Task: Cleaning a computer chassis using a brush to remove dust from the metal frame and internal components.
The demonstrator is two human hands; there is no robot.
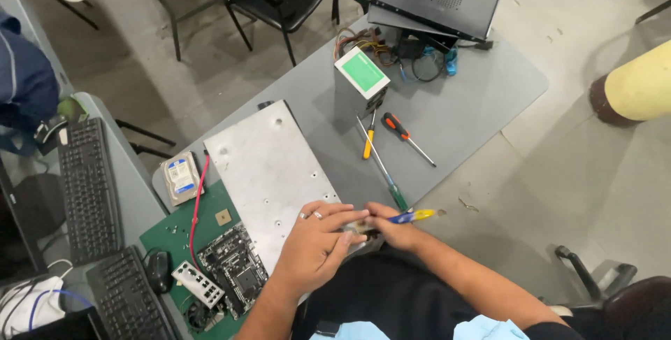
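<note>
At the lower centre of the frame, a small pale part (358,227), too hidden to be identified, is pinched between the fingers of the left hand (314,246), which is closed narrowly around it. A blue-and-yellow screwdriver (411,216) is gripped in the right hand (393,228), its handle pointing right and its tip hidden at the part. Both hands are held at the near edge of the grey table (475,102), just beside the bare metal panel (269,172).

A slip of the tip could be caused by pressure on so small a piece held in the air, and the left fingers could be jabbed. A loosened screw could be dropped to the floor past the table edge. The motherboard (234,266), at lower left under the left forearm, could be knocked by the elbow.
</note>
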